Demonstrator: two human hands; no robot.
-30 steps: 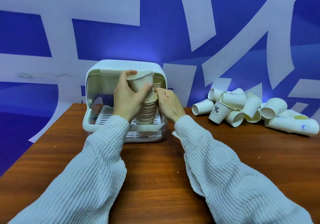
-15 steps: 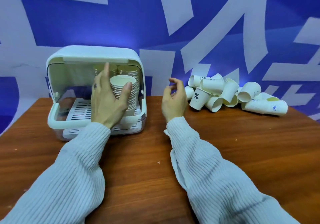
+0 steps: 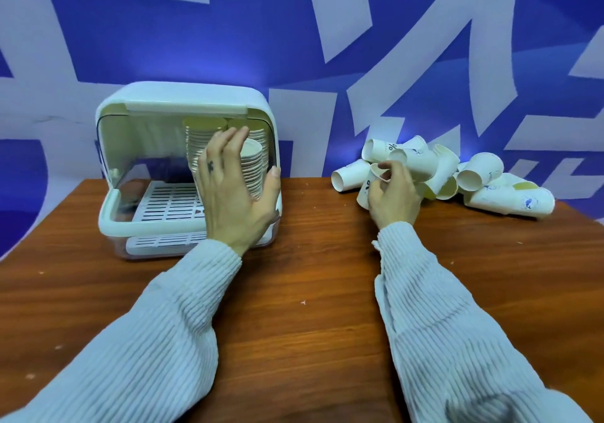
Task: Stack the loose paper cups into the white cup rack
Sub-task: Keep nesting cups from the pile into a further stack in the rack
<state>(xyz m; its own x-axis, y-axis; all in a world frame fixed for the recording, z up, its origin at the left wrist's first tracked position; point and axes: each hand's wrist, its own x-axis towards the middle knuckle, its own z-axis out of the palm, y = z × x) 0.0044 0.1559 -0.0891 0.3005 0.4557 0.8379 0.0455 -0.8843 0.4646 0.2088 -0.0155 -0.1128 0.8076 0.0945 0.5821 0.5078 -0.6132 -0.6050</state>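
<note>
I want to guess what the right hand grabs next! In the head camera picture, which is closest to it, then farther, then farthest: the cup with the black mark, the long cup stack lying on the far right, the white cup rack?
1. Cup with the black mark: right hand pinches its rim.
2. Long cup stack: lying to the right.
3. White cup rack: left, past the left hand.

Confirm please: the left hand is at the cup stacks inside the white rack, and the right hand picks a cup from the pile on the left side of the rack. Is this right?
Not quite. In the head view the pile of loose cups lies right of the white rack, not left. The left hand is at the stacks; the right hand pinches a cup there.
</note>
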